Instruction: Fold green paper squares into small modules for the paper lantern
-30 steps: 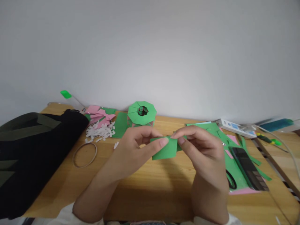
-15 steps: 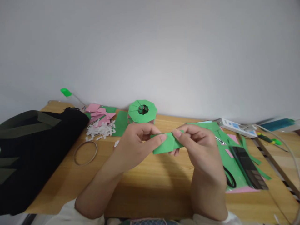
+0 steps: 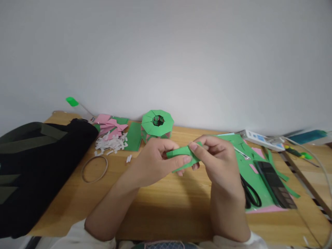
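A folded piece of green paper (image 3: 181,151) is held above the table between both my hands. My left hand (image 3: 158,159) pinches its left part, thumb laid across the front face. On its right end, my right hand (image 3: 213,154) grips with the thumb on top and the fingers curled behind. Just beyond my hands stands a round folded-paper piece (image 3: 166,125), green on top with pink on its side and a hole in the middle. The paper's back side is hidden by my fingers.
Left lie a black bag (image 3: 52,166), a ring (image 3: 82,170), white paper scraps (image 3: 111,144) and pink folded papers (image 3: 106,121). Right are green sheets (image 3: 255,186), black-handled scissors (image 3: 250,195), a phone (image 3: 273,183) and a power strip (image 3: 259,139). A wall (image 3: 166,62) rises behind.
The green paper has been turned, so a narrower folded strip now faces me. My left thumb has slid right and down across it; my right hand has shifted slightly left.
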`<state>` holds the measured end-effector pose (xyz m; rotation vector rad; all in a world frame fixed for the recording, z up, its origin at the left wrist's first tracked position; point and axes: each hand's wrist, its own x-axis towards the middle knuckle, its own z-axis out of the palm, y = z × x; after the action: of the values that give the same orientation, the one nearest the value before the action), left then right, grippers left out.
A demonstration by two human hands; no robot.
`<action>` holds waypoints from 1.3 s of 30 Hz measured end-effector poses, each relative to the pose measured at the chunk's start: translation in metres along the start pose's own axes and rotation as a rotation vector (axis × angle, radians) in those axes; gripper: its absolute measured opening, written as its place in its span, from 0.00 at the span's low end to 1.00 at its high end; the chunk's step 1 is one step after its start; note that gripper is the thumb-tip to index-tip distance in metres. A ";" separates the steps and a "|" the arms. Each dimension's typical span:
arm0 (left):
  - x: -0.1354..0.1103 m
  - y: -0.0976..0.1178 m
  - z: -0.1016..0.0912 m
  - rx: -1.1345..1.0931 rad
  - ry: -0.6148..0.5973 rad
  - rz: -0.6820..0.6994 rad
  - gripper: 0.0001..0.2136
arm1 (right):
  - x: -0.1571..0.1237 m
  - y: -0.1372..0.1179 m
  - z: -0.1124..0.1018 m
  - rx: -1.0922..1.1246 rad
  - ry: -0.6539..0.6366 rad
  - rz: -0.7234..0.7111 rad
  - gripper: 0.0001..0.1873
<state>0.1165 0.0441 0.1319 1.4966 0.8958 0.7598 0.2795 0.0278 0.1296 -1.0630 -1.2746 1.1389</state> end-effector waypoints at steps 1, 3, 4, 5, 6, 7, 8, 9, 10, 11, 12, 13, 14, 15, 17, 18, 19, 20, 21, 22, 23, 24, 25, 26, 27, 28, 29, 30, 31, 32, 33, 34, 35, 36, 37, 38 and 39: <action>0.000 0.000 0.000 0.009 0.000 0.006 0.12 | 0.000 0.000 0.000 0.000 0.000 -0.006 0.10; -0.001 0.001 -0.001 0.057 0.009 0.034 0.13 | 0.001 0.001 0.000 -0.026 -0.006 -0.044 0.08; -0.001 0.001 -0.001 0.091 0.020 0.052 0.14 | 0.001 0.001 0.000 -0.049 -0.023 -0.073 0.07; -0.001 0.001 -0.001 0.130 0.036 0.073 0.15 | 0.002 0.002 -0.001 -0.073 -0.049 -0.104 0.05; -0.002 0.001 -0.001 0.180 0.058 0.097 0.15 | 0.002 0.002 -0.003 -0.094 -0.079 -0.131 0.04; -0.002 0.001 -0.001 0.242 0.083 0.123 0.16 | 0.003 0.002 -0.004 -0.112 -0.111 -0.152 0.03; -0.003 0.000 -0.001 0.313 0.108 0.148 0.16 | 0.003 0.002 -0.005 -0.131 -0.138 -0.166 0.03; -0.003 0.000 -0.002 0.382 0.127 0.171 0.15 | 0.004 0.002 -0.007 -0.154 -0.158 -0.175 0.03; -0.004 0.000 -0.002 0.436 0.138 0.193 0.14 | 0.004 0.001 -0.008 -0.181 -0.167 -0.182 0.04; -0.005 0.000 -0.003 0.462 0.140 0.210 0.12 | 0.004 0.001 -0.009 -0.208 -0.172 -0.189 0.04; -0.005 0.000 -0.004 0.457 0.137 0.221 0.10 | 0.004 0.000 -0.010 -0.232 -0.175 -0.195 0.05; -0.006 0.000 -0.005 0.426 0.130 0.227 0.09 | 0.004 -0.001 -0.011 -0.246 -0.178 -0.200 0.05; -0.006 0.001 -0.006 0.384 0.121 0.225 0.08 | 0.003 -0.002 -0.011 -0.251 -0.183 -0.202 0.05; -0.006 0.001 -0.007 0.340 0.115 0.219 0.08 | 0.003 -0.003 -0.012 -0.248 -0.191 -0.201 0.06; -0.006 0.002 -0.008 0.285 0.118 0.200 0.08 | 0.002 -0.004 -0.011 -0.245 -0.184 -0.193 0.06; -0.005 0.002 -0.008 0.276 0.128 0.194 0.08 | 0.002 -0.004 -0.011 -0.246 -0.163 -0.189 0.05; -0.005 0.002 -0.008 0.277 0.137 0.191 0.09 | 0.001 -0.003 -0.011 -0.251 -0.136 -0.187 0.05; -0.004 0.001 -0.007 0.286 0.148 0.194 0.09 | 0.001 -0.003 -0.011 -0.259 -0.109 -0.192 0.04; -0.004 0.001 -0.007 0.299 0.156 0.200 0.10 | 0.001 -0.002 -0.010 -0.268 -0.089 -0.202 0.04; -0.004 0.001 -0.006 0.312 0.155 0.205 0.11 | 0.001 -0.001 -0.010 -0.279 -0.081 -0.217 0.03; -0.003 0.001 -0.006 0.321 0.146 0.206 0.11 | 0.001 0.000 -0.010 -0.295 -0.088 -0.235 0.04; -0.002 0.000 -0.006 0.329 0.131 0.200 0.11 | 0.002 0.001 -0.009 -0.317 -0.101 -0.252 0.04; -0.002 0.000 -0.006 0.330 0.111 0.188 0.11 | 0.002 0.001 -0.009 -0.339 -0.113 -0.264 0.05; -0.001 0.000 -0.006 0.321 0.093 0.168 0.10 | 0.003 0.002 -0.008 -0.350 -0.121 -0.266 0.05; 0.000 0.000 -0.006 0.292 0.085 0.146 0.10 | 0.004 0.002 -0.008 -0.341 -0.119 -0.258 0.05; 0.001 -0.001 -0.006 0.240 0.092 0.129 0.09 | 0.005 0.002 -0.007 -0.312 -0.104 -0.241 0.05; 0.002 -0.002 -0.006 0.170 0.117 0.115 0.07 | 0.005 0.003 -0.007 -0.268 -0.082 -0.217 0.04; 0.003 -0.003 -0.006 0.092 0.154 0.107 0.06 | 0.006 0.003 -0.007 -0.215 -0.059 -0.186 0.03; 0.003 -0.004 -0.005 0.017 0.202 0.108 0.05 | 0.006 0.003 -0.008 -0.159 -0.041 -0.151 0.03; 0.004 -0.005 -0.005 -0.041 0.256 0.120 0.06 | 0.005 0.003 -0.008 -0.105 -0.038 -0.114 0.03; 0.004 -0.006 -0.004 -0.079 0.304 0.139 0.07 | 0.005 0.003 -0.008 -0.055 -0.051 -0.074 0.04; 0.004 -0.007 -0.003 -0.100 0.337 0.157 0.08 | 0.004 0.003 -0.009 -0.009 -0.078 -0.039 0.06; 0.003 -0.007 -0.002 -0.115 0.350 0.171 0.08 | 0.003 0.003 -0.009 0.032 -0.111 -0.017 0.09; 0.003 -0.007 -0.002 -0.132 0.347 0.176 0.08 | 0.002 0.003 -0.009 0.059 -0.143 -0.012 0.10; 0.003 -0.006 -0.001 -0.154 0.335 0.170 0.09 | 0.001 0.002 -0.010 0.061 -0.168 -0.025 0.11; 0.003 -0.005 0.000 -0.181 0.317 0.159 0.09 | 0.000 0.002 -0.011 0.038 -0.180 -0.052 0.11; 0.002 -0.004 0.000 -0.208 0.299 0.146 0.10 | -0.002 0.001 -0.012 -0.002 -0.183 -0.085 0.10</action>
<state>0.1170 0.0465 0.1277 1.2937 0.9023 1.1712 0.2914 0.0266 0.1282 -0.9132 -1.4505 1.1908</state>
